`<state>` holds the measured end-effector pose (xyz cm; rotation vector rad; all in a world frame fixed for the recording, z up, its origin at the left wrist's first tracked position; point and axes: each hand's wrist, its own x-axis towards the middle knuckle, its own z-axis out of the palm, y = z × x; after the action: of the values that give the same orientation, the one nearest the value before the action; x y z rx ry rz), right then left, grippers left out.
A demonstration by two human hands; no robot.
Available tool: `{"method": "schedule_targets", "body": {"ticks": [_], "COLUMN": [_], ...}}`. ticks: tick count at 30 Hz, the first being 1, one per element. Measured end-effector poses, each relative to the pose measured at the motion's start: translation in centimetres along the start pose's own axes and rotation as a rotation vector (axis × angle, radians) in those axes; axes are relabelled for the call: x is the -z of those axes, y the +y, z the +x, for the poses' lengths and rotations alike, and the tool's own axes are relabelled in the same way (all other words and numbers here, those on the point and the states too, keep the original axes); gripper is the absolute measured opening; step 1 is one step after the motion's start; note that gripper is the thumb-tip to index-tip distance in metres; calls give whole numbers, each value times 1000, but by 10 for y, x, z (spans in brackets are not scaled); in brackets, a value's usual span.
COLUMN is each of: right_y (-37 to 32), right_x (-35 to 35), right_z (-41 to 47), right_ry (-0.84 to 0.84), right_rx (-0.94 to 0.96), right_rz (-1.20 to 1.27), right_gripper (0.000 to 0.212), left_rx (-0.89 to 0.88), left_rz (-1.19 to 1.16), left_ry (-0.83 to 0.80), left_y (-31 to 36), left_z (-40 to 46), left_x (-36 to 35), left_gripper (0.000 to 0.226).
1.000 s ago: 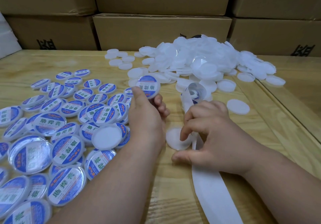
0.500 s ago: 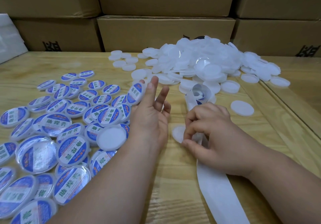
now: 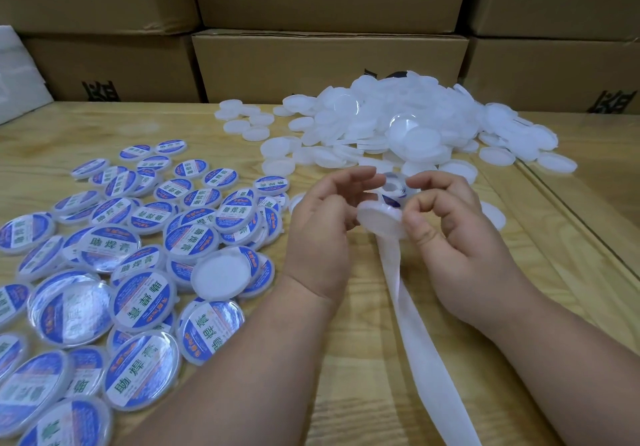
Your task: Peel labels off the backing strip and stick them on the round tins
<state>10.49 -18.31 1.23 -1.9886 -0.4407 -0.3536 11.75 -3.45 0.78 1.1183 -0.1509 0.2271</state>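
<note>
Just in front of the white pile of unlabelled tins (image 3: 408, 123), I am holding one blank white tin (image 3: 381, 222) up off the wooden table (image 3: 571, 272) between my two hands. My left hand (image 3: 322, 234) is cupping its near-left edge, fingers curled loosely around it with the fingertips spreading above. My right hand (image 3: 460, 234) is pinching the tin's right rim between thumb and bent forefinger. Behind the tin, on the side toward the pile, the roll of blue labels (image 3: 394, 189) is showing between my fingertips; I cannot tell whether either hand is touching it. From under the tin, the white backing strip (image 3: 426, 338) is trailing away from the pile toward me across the table. To the left of the held tin, the labelled tins (image 3: 145, 258) are lying spread in overlapping heaps, blue-and-white faces up. Beyond the pile, brown cardboard boxes (image 3: 329, 61) are standing stacked.
</note>
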Motion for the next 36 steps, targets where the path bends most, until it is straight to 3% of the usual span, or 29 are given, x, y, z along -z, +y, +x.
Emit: {"method": "schedule_targets", "body": {"ticks": [5,9,15,19,25,28,32,36], "right_y": [3,8,3,0,-8,-8,-1,3], "right_x": [0,2,-3,-4,3,4,2,-1], "right_z": [4,6,-1,-2,-1,0,1,1], "right_ry": [128,251,-61,-207,-315,-328,-284,-180], "right_rx": [-37,-150,-240,-249,-277,-284,-251,-227], "right_rz": [172,212,-108,-266,-65,-9,-53,-68], "right_gripper": [13,8,43,31,22,21,25,30], "left_rx": [-88,-125,-35,2,89,33,35,84], "left_rz": [268,299,162,110,-2,177,297,395], "left_ry": [10,126,320,368,302,292,203,73], "left_y": [-6,-5,-1,3,-1,-2,-3,-3], "left_z": [-2,2,7,6,8,6,3,-1], "left_x": [-6,-1,4,4,6,4,0,-2], "left_gripper": [28,19,15,13,17,12,41,44]}}
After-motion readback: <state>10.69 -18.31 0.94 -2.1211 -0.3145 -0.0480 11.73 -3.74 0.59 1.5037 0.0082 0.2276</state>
